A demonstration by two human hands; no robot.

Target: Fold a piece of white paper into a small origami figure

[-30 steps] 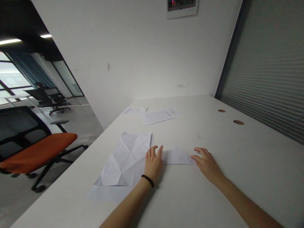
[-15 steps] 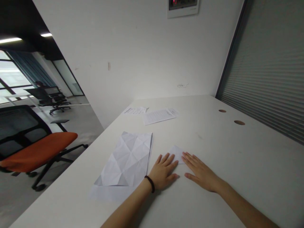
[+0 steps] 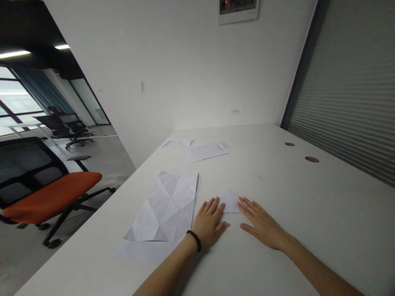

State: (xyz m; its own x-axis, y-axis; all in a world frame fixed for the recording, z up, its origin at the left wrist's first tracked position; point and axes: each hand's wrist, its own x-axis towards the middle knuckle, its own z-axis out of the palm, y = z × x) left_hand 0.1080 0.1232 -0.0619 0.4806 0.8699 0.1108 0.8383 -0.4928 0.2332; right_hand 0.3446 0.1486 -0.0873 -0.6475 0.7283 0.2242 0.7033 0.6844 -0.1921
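Folded paper triangle point(image 3: 229, 202) between left hand point(image 3: 208, 222) and right hand point(image 3: 262, 226)

Both hands are lying flat and open on the white desk point(image 3: 311, 222). The left hand point(image 3: 208, 222), a black band point(image 3: 194, 240) on its wrist, sits just beside a large creased paper sheet point(image 3: 165, 207), while the right hand point(image 3: 262, 224) touches a small folded paper triangle point(image 3: 230, 202) between them. Printed pages point(image 3: 205, 152) lie farther along the desk – an orange office chair point(image 3: 52, 197) stands off to the left.
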